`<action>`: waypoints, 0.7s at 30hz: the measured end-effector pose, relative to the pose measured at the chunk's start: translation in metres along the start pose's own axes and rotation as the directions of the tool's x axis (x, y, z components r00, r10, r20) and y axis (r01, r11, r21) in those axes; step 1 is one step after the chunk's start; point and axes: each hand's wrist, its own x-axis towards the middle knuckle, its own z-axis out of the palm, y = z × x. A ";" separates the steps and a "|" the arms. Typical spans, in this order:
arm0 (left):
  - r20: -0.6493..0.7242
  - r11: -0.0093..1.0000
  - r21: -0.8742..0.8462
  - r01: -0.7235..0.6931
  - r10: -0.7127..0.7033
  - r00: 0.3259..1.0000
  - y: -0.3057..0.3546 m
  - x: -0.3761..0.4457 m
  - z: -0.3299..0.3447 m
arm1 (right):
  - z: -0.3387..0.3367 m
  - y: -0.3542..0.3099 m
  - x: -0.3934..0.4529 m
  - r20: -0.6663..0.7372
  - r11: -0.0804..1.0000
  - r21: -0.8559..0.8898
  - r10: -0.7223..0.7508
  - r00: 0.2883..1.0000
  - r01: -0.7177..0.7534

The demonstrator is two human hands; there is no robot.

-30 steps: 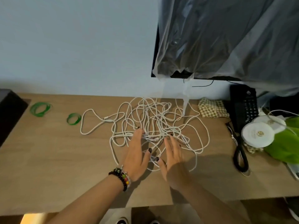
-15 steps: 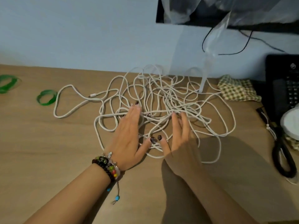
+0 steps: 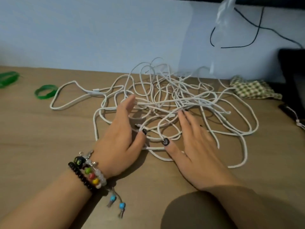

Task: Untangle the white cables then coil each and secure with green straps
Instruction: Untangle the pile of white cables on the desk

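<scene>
A loose tangle of white cables [image 3: 166, 100] spreads over the middle of the wooden desk [image 3: 41, 138], with one long loop trailing out to the left. My left hand [image 3: 118, 138] lies flat on the near left part of the pile, fingers straight. My right hand [image 3: 196, 142] rests flat on the near right part, fingers straight among the strands. Neither hand holds a cable. Two green straps lie far left: one [image 3: 46, 91] near the trailing loop, another [image 3: 8, 78] at the frame's edge.
A checked cloth [image 3: 252, 89] lies at the back right beside a black object [image 3: 292, 76]. A black wire [image 3: 237, 35] and a clear plastic strip [image 3: 224, 17] hang down the wall behind the cables. Beaded bracelets circle my left wrist.
The view has tilted down and come closer to the desk. Both hands stay flat on the tangle and have spread slightly apart over it.
</scene>
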 end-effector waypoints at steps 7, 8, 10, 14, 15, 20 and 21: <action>-0.052 0.998 0.017 0.053 -0.052 0.997 0.011 -0.042 -0.007 | 0.001 -0.014 -0.030 -0.030 0.999 0.033 0.041 0.999 -0.040; -0.058 0.998 0.019 0.065 -0.064 0.996 0.014 -0.050 -0.008 | 0.002 -0.017 -0.036 -0.036 0.998 0.042 0.046 0.998 -0.045; -0.056 0.996 0.030 0.087 -0.085 0.995 0.023 -0.065 -0.010 | 0.004 -0.023 -0.050 -0.054 0.998 0.043 0.050 0.997 -0.048; -0.004 0.987 0.139 0.085 -0.085 0.996 0.037 -0.091 -0.011 | 0.008 -0.030 -0.069 -0.072 0.995 0.042 0.090 0.993 -0.087; 0.013 0.983 0.163 0.085 -0.089 0.996 0.039 -0.095 -0.012 | 0.009 -0.030 -0.072 -0.073 0.994 0.033 0.102 0.992 -0.100; 0.047 0.958 0.269 0.096 -0.113 0.993 0.047 -0.104 -0.016 | 0.009 -0.035 -0.084 -0.064 0.992 -0.021 0.123 0.990 -0.124; 0.046 0.953 0.285 0.099 -0.117 0.992 0.048 -0.105 -0.017 | 0.009 -0.036 -0.086 -0.062 0.992 -0.037 0.122 0.991 -0.124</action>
